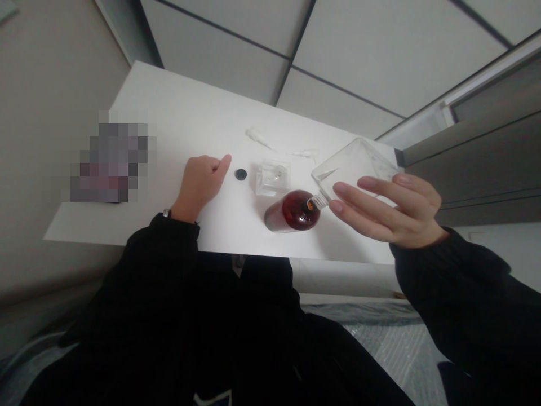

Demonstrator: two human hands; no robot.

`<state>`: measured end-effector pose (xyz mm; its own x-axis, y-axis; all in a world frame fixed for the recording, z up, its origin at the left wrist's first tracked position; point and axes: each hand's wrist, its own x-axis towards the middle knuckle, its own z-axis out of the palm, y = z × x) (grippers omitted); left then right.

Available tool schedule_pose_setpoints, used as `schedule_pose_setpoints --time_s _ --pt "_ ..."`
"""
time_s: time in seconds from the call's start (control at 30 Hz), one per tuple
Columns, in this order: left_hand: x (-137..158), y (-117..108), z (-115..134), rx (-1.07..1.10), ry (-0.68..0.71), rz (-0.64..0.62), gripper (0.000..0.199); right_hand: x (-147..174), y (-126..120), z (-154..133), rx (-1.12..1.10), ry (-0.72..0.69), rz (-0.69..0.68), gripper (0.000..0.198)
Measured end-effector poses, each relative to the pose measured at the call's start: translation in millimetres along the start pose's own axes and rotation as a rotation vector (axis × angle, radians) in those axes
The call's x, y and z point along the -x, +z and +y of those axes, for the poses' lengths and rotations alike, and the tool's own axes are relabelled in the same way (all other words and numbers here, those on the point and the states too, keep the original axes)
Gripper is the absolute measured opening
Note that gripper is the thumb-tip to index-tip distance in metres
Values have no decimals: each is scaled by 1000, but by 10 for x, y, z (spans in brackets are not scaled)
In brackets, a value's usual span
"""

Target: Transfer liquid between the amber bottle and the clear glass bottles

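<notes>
My right hand [393, 211] is closed around a clear square bottle [353, 163], tilted so that its threaded neck points down to the left. That neck meets the mouth of a dark red-brown bottle [279, 217] standing on the table; whether liquid flows is too blurred to tell. My left hand [203, 183] rests on the white table [169, 113] with its fingers curled in and its thumb sticking out. No object shows in it. Just right of that thumb lies a small round black cap [241, 174].
Behind the dark bottle is a clear, boxy container [274, 176]. Two translucent slender pieces, one on the left [258, 137] and one on the right [306, 153], lie farther back. A pixelated object [112, 163] occupies the table's left side. Pale wall panels [338, 67] border the far edge.
</notes>
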<state>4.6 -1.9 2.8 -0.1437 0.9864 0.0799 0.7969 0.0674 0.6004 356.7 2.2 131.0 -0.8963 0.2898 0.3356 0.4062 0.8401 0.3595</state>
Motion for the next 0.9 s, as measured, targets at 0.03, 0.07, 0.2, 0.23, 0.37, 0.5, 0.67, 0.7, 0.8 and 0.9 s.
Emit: schedule_pose_setpoints --time_s 0.03,0.07,0.2,0.23,0.37,0.5,0.67,0.7,0.8,0.9 --pt "0 -2 3 -1 -3 -4 56 -16 6 -22 23 -42 39 41" --pt "0 -3 5 -2 -5 -7 56 -41 8 -44 55 -95 100 45" --pt "-5 -2 5 -1 6 -3 56 -174 1 -99 196 -274 387 35" --pt "-6 0 3 1 12 2 57 -203 -1 -104 219 -291 419 29" --pt "-9 10 -6 10 16 17 58 -257 -1 -105 264 -329 427 15" --pt "-7 10 -10 17 4 10 58 -226 25 -117 250 -306 445 15" --pt "-8 9 -25 11 27 6 57 -202 45 -132 302 -303 427 36" --pt "-8 10 -27 0 23 7 57 -207 42 -134 299 -306 432 39" --pt "-7 15 -26 -24 4 8 55 -231 30 -136 300 -324 426 42" --pt "0 13 -16 -9 3 9 54 -253 13 -130 337 -344 425 45"
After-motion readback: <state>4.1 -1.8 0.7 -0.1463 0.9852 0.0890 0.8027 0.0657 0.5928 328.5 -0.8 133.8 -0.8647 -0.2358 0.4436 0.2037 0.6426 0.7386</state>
